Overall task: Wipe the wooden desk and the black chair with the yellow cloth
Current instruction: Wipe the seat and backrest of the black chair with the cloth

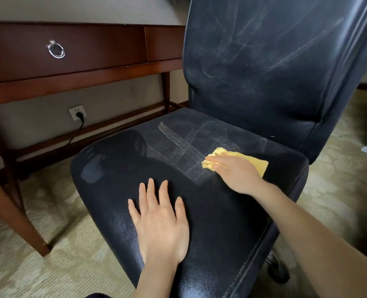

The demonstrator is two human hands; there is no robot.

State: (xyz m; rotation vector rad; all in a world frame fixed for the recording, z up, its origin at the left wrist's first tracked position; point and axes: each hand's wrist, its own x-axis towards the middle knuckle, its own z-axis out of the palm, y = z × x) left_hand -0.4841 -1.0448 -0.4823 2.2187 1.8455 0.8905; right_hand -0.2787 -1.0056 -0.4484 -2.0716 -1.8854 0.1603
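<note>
The wall (pixel 38 119) is pale grey. A brown wooden desk (pixel 96 50) stands by it. Low down is a white socket (pixel 77 110) with a black plug (pixel 80 116), and a black cord (pixel 75 134) hangs down. The patterned carpet (pixel 49 276) is pale green.

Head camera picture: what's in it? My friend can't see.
A right hand holds a yellow cloth on the streaky seat of a black chair, while the left hand lies flat on the seat. A wooden desk stands at the left.

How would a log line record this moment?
phase: wiping black chair seat | right hand: holds yellow cloth on seat | left hand: flat on seat | backrest: streaked
</note>
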